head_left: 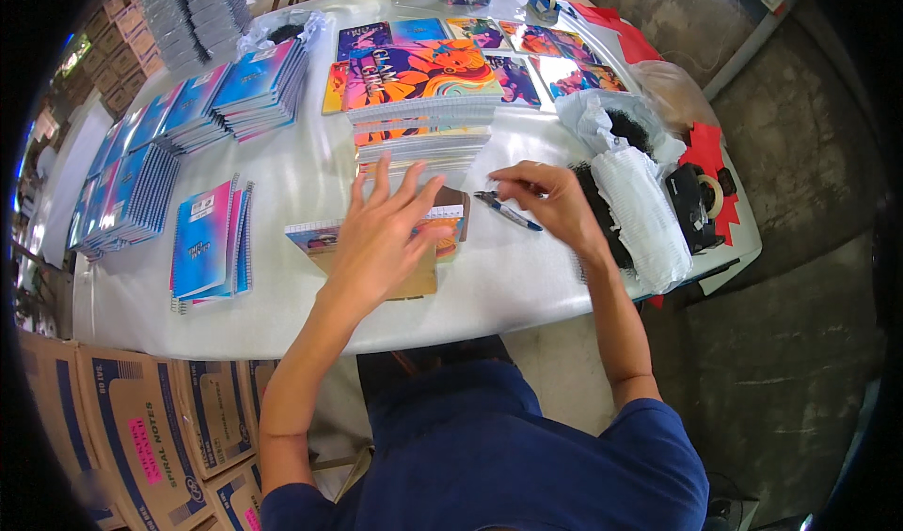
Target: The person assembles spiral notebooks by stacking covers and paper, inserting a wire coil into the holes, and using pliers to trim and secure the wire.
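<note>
Notebook (317, 234) sits at mid-table, near the front edge and straight before the person, likely because both hands can reach it there. Its ringed edge faces away, and a brown board (414, 285) shows beneath the left hand (384, 235), though where board and notebook meet is hidden. That hand's fingers are spread wide, thumb apart, over the notebook, perhaps to steady it; whether the palm presses down, I cannot tell. The right hand (555, 197) is off to the side, its fingers bent and drawn narrow, thumb close to forefinger; whether anything small is pinched there is not clear. Pens (513, 213) lie on the table (527, 282) just below it, apparently kept close for that side. Beyond the left hand rises the orange stack (423, 112), squared up, probably so it stands without slipping. Flat books (513, 79) lie beside and behind it, covers up. Left, a small blue pile (205, 239) is set apart from the larger blue stacks (254, 79), which leaves the middle free for the hands. White cloth (644, 221) and tape (712, 197) sit at the right end, seemingly out of the way.
</note>
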`<action>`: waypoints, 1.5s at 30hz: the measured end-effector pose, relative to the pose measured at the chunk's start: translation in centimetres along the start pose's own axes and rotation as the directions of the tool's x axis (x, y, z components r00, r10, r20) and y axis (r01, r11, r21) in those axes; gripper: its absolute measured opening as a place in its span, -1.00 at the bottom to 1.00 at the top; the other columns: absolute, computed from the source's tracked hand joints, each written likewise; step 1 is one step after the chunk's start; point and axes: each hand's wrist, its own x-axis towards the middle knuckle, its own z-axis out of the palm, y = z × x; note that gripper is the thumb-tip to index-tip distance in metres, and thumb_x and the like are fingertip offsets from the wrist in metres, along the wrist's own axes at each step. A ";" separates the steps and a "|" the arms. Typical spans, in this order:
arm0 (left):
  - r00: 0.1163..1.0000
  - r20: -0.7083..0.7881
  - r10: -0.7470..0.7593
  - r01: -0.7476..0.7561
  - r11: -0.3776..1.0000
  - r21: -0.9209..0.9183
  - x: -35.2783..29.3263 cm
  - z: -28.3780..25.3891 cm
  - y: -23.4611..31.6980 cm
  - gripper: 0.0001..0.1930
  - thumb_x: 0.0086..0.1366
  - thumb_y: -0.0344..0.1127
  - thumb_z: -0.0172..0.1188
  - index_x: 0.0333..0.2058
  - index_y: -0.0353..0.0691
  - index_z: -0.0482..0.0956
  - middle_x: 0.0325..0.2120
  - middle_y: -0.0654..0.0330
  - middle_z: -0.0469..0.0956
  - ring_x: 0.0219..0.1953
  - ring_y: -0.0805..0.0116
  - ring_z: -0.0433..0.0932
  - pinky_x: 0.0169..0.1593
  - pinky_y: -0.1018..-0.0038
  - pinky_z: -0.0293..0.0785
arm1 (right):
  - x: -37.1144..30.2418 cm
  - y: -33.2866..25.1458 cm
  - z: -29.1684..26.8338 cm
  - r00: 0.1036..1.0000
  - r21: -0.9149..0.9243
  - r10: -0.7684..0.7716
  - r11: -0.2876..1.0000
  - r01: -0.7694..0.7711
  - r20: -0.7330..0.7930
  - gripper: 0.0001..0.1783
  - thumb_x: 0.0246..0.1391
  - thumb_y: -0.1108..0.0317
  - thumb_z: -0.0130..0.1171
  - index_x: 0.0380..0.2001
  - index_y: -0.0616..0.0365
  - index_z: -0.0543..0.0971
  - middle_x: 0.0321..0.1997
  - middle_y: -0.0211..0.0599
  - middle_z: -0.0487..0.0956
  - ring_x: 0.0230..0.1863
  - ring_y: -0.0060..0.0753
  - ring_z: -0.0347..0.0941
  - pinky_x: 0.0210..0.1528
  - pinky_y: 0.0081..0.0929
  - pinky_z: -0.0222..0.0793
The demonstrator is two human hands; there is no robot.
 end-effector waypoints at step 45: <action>0.990 0.121 0.064 -0.061 0.998 -0.032 -0.3 2.5 2.1 -0.43 0.18 -0.02 0.21 0.15 -0.06 0.41 0.06 0.25 0.51 0.04 0.05 0.52 -0.02 0.20 0.52 | -0.9 -1.9 1.7 0.866 -0.177 -0.143 0.951 0.254 0.478 -0.86 0.02 0.57 0.10 -0.29 0.24 0.51 -0.50 -0.10 0.52 -0.48 -0.02 0.50 -0.42 -0.23 0.43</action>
